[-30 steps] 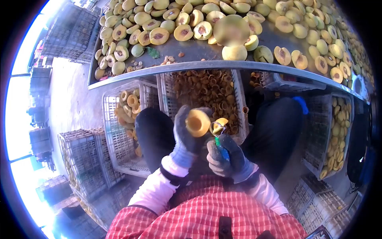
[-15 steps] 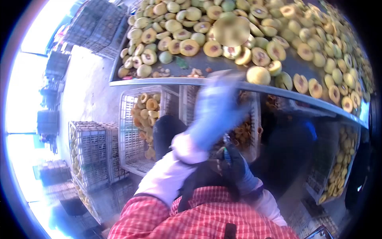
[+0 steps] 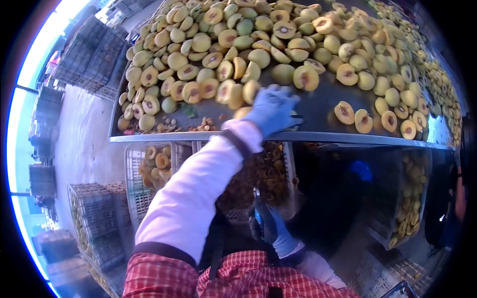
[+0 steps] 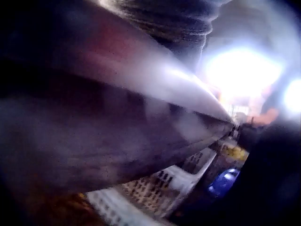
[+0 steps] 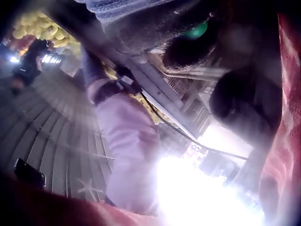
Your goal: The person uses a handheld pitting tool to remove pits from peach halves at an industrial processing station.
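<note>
Several crates [image 3: 134, 174] stand below the table [image 3: 320, 111] of fruit [image 3: 305, 78].

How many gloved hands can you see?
2: the left hand is by the fruit on the metal table; the right hand holds a tool lower down. Others may be hidden.

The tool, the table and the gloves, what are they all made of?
The tool has a shiny, greyish tip, probably metal; its smooth green part looks like plastic.
The table seems to be smooth metal, because its grey edge shines.
The gloves look like knitted cloth, since the right cuff has ribs; any coating is unclear.
</note>
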A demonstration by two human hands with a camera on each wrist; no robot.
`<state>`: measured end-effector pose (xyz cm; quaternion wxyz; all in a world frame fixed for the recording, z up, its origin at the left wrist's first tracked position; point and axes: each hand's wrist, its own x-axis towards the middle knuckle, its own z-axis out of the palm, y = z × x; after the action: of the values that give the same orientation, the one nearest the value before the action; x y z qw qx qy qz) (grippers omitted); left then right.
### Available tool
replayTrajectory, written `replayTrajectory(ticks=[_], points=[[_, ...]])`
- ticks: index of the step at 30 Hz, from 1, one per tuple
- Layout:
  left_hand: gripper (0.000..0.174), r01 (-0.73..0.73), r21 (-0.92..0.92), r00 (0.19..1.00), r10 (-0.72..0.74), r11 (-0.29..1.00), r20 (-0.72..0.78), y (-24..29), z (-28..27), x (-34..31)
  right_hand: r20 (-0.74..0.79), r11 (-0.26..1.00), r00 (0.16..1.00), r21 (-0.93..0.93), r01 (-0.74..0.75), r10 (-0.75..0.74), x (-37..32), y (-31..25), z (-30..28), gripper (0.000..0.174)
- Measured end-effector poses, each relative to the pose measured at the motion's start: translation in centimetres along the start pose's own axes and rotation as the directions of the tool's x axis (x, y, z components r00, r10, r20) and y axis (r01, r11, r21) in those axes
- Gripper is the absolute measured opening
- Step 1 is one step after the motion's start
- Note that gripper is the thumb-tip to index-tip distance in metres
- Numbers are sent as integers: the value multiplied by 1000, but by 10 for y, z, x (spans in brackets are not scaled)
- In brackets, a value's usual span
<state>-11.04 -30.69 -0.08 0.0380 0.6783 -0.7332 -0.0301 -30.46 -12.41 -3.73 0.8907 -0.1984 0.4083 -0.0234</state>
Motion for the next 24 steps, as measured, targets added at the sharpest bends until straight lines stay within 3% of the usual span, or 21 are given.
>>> replayTrajectory(ticks=[2,4,6,7,10,12,13,14,16,18,19,21,23,24], points=[[60,147,-38,987,-149,988,-58,-22,3,-22,61,999,997,-14,45,-44,-5,-2,-2,50],[65,332,-380,930,-366,863,-19,-62,12,-37,115,996,990,-23,83,-80,-9,0,-4,51],[66,263,-377,961,-274,888,27,-77,-8,-64,154,991,980,-27,128,-123,-9,2,-8,50],[65,406,-186,912,-384,895,145,-66,-17,-72,144,989,981,-41,140,-133,-11,-1,-7,49],[70,460,-202,881,-417,865,224,-69,-13,-80,132,966,964,-83,244,-232,-14,-7,-4,48],[69,305,-449,940,-342,840,-1,-45,-23,-92,134,915,916,-93,392,-379,-12,-3,-8,48],[69,167,-599,953,-284,783,-106,-30,-28,-100,34,964,965,59,258,-261,-12,-7,-7,48],[70,18,-721,945,-247,693,-213,-12,-34,-110,86,941,948,181,287,-306,-13,-11,-9,47],[64,11,-974,969,-244,226,-46,41,-56,-138,174,857,896,413,310,-408,-13,-18,-15,45],[55,-103,-967,994,53,234,-93,52,-45,-161,35,833,889,368,412,-456,-28,-34,5,44],[54,-209,-880,974,168,427,-150,55,-40,-168,29,832,894,380,404,-447,-30,-34,7,44],[64,-138,-814,981,-37,565,-193,63,-27,-184,83,836,911,437,332,-405,-28,-29,2,45],[76,-57,-736,965,-152,675,-214,68,-25,-194,69,830,879,371,417,-472,-32,-35,2,44],[79,-40,-797,951,-223,602,-216,73,-23,-200,62,823,861,337,458,-505,-34,-39,4,46]])
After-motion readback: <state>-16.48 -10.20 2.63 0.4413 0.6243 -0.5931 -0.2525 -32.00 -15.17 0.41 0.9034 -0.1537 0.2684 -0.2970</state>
